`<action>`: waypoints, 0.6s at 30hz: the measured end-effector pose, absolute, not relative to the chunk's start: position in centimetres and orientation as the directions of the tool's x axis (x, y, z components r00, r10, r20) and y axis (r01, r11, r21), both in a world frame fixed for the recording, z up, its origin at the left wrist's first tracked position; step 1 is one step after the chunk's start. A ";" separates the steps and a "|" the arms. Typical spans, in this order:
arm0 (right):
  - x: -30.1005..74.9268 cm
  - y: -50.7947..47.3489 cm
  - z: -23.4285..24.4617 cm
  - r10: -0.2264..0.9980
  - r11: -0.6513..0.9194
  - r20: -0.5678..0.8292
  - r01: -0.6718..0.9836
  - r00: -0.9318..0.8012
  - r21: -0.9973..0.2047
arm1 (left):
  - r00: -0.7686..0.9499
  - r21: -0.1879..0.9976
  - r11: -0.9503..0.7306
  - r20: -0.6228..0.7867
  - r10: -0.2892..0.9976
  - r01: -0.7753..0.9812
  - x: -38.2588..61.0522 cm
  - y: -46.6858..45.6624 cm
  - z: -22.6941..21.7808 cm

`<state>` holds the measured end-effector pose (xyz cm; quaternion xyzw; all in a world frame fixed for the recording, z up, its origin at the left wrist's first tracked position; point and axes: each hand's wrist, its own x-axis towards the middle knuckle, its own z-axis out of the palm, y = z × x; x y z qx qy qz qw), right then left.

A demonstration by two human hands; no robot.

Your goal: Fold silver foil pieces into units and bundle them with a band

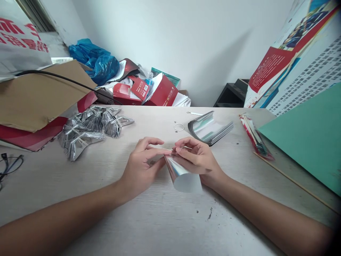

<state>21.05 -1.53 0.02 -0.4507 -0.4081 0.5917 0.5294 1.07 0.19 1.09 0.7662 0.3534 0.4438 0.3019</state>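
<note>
A curved silver foil sheet hangs over the middle of the table, its lower edge bowed toward me. My left hand pinches the sheet's upper left edge between thumb and fingers. From the right, my right hand is closed on the same top edge, fingertips nearly meeting those of the left. Just beyond the hands lies a stack of curled silver sheets, with a thin white ring beside it. Pleated silver foil bows are heaped at the left.
Cardboard and a cable crowd the left, near a coiled dark cord. Blue plastic bags and red boxes sit behind the table. On the right are a packaged tool, a thin stick and a green board.
</note>
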 end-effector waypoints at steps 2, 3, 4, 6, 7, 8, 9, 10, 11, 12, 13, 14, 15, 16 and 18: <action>21.0 -1.6 0.2 0.994 -0.091 -0.069 -0.280 -0.085 -0.956 | 0.381 0.804 -0.548 0.444 0.811 0.229 1.1 0.2 1.1; 20.9 -1.6 0.3 0.994 -0.075 -0.047 -0.296 -0.103 -0.952 | 0.381 0.841 -0.499 0.400 0.834 0.208 1.1 0.1 1.1; 20.8 -1.6 0.5 0.994 -0.054 -0.019 -0.327 -0.110 -0.943 | 0.376 0.886 -0.425 0.336 0.864 0.186 1.2 0.1 1.1; 20.7 -1.7 0.8 0.994 -0.019 0.027 -0.406 -0.107 -0.914 | 0.373 0.961 -0.239 0.173 0.912 0.137 1.3 0.0 1.2; 20.6 -1.8 0.9 0.994 -0.009 0.041 -0.439 -0.104 -0.898 | 0.376 0.981 -0.164 0.112 0.920 0.108 1.3 0.0 1.3; 20.5 -1.9 0.9 0.994 -0.005 0.046 -0.459 -0.099 -0.888 | 0.382 0.990 -0.111 0.073 0.921 0.081 1.4 0.0 1.3; 20.5 -1.9 0.9 0.995 0.005 0.053 -0.466 -0.089 -0.885 | 0.386 0.995 -0.077 0.048 0.921 0.062 1.4 0.0 1.3; 20.5 -2.0 0.8 0.996 0.021 0.061 -0.457 -0.072 -0.889 | 0.388 0.997 -0.057 0.033 0.921 0.051 1.3 0.1 1.3; 20.5 -2.0 0.7 0.997 0.040 0.067 -0.433 -0.046 -0.901 | 0.387 0.998 -0.044 0.023 0.922 0.046 1.3 0.2 1.3; 20.5 -2.1 0.5 0.998 0.059 0.069 -0.400 -0.011 -0.914 | 0.391 0.998 -0.033 0.012 0.920 0.046 1.3 0.2 1.3; 20.5 -2.1 0.4 0.997 0.076 0.072 -0.365 0.023 -0.928 | 0.396 0.999 -0.023 0.001 0.918 0.049 1.3 0.3 1.3; 20.5 -2.1 0.3 0.996 0.086 0.075 -0.334 0.047 -0.938 | 0.398 0.999 -0.015 -0.007 0.917 0.053 1.3 0.4 1.3; 20.5 -2.1 0.2 0.995 0.093 0.077 -0.313 0.061 -0.945 | 0.396 0.998 -0.010 -0.013 0.918 0.056 1.3 0.5 1.3; 20.4 -2.1 0.2 0.995 0.097 0.081 -0.301 0.066 -0.949 | 0.392 0.998 -0.010 -0.015 0.920 0.061 1.3 0.5 1.2; 20.4 -2.1 0.2 0.994 0.095 0.078 -0.283 0.072 -0.954 | 0.383 0.997 -0.012 -0.017 0.924 0.074 1.2 0.6 1.1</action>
